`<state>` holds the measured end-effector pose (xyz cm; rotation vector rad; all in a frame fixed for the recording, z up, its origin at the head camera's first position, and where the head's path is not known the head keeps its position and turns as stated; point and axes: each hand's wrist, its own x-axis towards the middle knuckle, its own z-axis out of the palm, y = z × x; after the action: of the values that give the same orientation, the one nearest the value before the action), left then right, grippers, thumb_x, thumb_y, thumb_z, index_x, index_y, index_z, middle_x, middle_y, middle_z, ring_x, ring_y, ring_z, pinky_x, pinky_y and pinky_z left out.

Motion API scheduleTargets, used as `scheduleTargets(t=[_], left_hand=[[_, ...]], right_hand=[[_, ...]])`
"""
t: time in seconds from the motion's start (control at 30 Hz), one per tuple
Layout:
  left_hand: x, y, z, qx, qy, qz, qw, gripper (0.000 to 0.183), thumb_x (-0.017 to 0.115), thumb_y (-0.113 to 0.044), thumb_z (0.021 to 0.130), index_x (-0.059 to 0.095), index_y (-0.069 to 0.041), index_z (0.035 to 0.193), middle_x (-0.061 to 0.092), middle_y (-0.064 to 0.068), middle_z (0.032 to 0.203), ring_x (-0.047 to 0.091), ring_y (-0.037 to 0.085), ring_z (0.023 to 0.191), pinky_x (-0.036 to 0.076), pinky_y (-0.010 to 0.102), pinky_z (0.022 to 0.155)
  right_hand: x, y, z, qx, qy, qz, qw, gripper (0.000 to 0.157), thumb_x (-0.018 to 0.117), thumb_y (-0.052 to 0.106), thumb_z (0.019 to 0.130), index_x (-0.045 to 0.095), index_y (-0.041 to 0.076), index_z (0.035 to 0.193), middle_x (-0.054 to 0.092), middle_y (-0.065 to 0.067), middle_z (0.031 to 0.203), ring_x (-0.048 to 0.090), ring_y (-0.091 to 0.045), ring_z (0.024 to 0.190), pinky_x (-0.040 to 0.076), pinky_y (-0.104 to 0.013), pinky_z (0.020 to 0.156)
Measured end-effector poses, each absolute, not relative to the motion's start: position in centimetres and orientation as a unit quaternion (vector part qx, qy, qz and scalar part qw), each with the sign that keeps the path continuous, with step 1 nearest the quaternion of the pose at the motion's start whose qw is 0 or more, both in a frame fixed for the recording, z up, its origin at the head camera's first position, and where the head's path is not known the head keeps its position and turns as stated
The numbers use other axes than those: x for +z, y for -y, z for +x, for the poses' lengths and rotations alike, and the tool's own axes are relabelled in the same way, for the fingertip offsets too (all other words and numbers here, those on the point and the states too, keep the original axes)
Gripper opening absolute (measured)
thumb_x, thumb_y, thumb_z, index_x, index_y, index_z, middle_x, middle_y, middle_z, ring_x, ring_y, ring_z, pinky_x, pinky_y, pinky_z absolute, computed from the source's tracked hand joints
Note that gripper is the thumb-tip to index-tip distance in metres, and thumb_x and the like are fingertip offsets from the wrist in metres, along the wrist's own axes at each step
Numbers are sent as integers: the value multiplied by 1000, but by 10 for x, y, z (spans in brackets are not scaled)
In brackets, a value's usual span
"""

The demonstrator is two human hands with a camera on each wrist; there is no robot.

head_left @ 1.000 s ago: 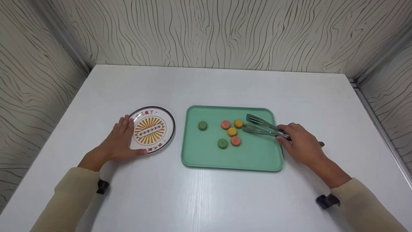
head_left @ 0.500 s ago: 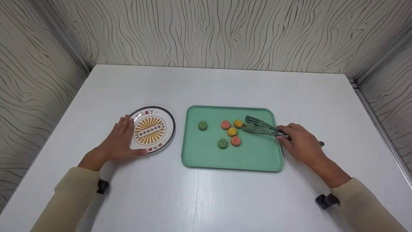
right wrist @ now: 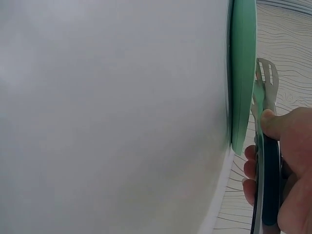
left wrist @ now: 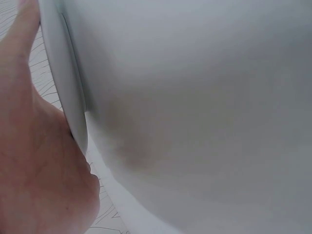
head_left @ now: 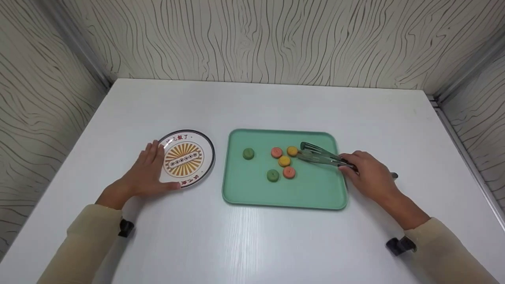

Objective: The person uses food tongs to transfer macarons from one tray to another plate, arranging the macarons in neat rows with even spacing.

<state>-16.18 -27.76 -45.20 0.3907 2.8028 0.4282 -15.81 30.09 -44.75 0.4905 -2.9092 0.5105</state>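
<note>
In the head view, my left hand (head_left: 146, 173) rests at the left rim of a round patterned plate (head_left: 184, 159), fingers straight and thumb spread along its near edge. My right hand (head_left: 369, 173) grips metal serving tongs (head_left: 323, 157) with dark handles, their slotted ends over the right half of a green tray (head_left: 252, 193). A greenish shape between the tong ends is mostly hidden. Just left of the tips lie a yellow macaron (head_left: 292, 151), a second yellow macaron (head_left: 284, 161), a pink macaron (head_left: 276, 152) and another pink macaron (head_left: 288, 172). Right wrist view: thumb and fingers wrap the handles (right wrist: 270, 180).
A green macaron (head_left: 272, 175) and another green macaron (head_left: 248, 153) lie farther left on the tray. Plate and tray stand apart on a white table (head_left: 244, 244). Wood-grain patterned panels (head_left: 252, 43) rise behind the table and at both sides.
The tong ends have drawn slightly closer together, the upper one shifting down. My left hand, the plate, the tray and the visible macarons stay where they were.
</note>
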Motion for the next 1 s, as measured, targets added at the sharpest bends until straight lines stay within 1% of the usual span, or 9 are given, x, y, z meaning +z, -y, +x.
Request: scheduleTargets(t=[0.13, 0.47, 0.73, 1.0], left_hand=[[-452, 278, -162, 146, -970, 135, 140, 130, 64, -72, 84, 1, 16, 155, -9, 36, 163, -9, 51, 152, 3, 62, 122], [-453, 278, -163, 148, -970, 131, 141, 131, 64, -73, 83, 0, 16, 155, -10, 35, 163, -10, 50, 152, 2, 62, 122], [-454, 279, -165, 146, -970, 134, 138, 132, 66, -72, 83, 1, 17, 155, -9, 37, 163, -8, 51, 151, 3, 62, 122], [-453, 279, -164, 146, -971, 129, 142, 133, 65, -73, 82, 0, 17, 155, -10, 36, 163, -9, 51, 152, 3, 62, 122]], right_hand=[[-447, -301, -157, 173, 969, 162, 76, 33, 73, 20, 95, 70, 3, 124, 63, -7, 95, 51, -19, 78, 42, -35, 63], [-445, -299, -157, 177, 968, 163, 75, 33, 72, 19, 96, 70, 2, 124, 64, -6, 93, 50, -18, 77, 40, -34, 62], [-445, -298, -156, 179, 967, 163, 78, 33, 72, 17, 96, 70, 0, 124, 68, -12, 99, 59, -25, 87, 50, -44, 71], [-445, -297, -157, 185, 967, 159, 75, 33, 72, 17, 96, 70, -1, 124, 69, -12, 100, 59, -25, 86, 49, -43, 71]])
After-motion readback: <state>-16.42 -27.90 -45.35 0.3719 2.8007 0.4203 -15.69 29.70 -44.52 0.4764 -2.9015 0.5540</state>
